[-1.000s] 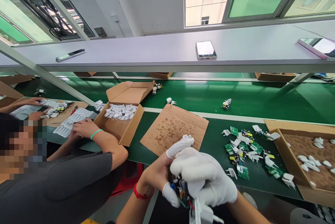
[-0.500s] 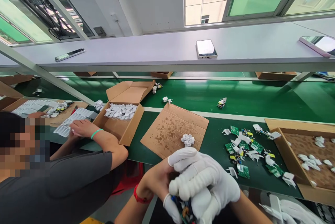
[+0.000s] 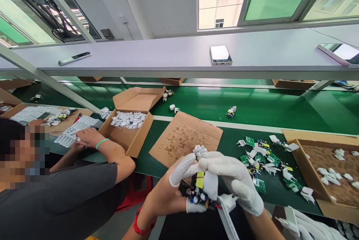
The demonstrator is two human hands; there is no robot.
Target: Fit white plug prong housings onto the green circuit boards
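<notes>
Belt (image 3: 202, 101): green, runs the full width; loose plug parts lie scattered on it.

Shelf (image 3: 157, 58): pale, above the belt. It carries a phone (image 3: 220, 53) at centre, face up.

Co-worker (image 3: 70, 195): seated at left in a dark shirt, one hand (image 3: 89, 137) with a green wristband resting on white strips (image 3: 70, 135).

Carton (image 3: 127, 137): open, flaps up, left of centre on the belt's near edge, holding white parts.

Tray (image 3: 316, 146): cardboard, far right, with a few white pieces lying in it.

Sheet (image 3: 182, 135): flat, stained cardboard at centre, between carton and tray.

Pile (image 3: 263, 159): green boards and white plug shells mixed on the belt, between sheet and tray.

Right hand (image 3: 237, 178): white glove, closed around the board from the right and above, thumb pressed on the board's face.

Left hand (image 3: 165, 195): bare, red wristband, white cots on thumb and one fingertip. It pinches the board from the left, thumb on top and fingertip beneath.

Board (image 3: 199, 193): small and dark with a yellow block and round components. It is held between both hands low at centre, off the belt and nearer the wearer than the sheet.

Shell (image 3: 227, 200): white plug piece just right of the board, below the right thumb, with red wire between the two.

Caps (image 3: 199, 150): small white cluster on the sheet's near edge, just above the hands.
</notes>
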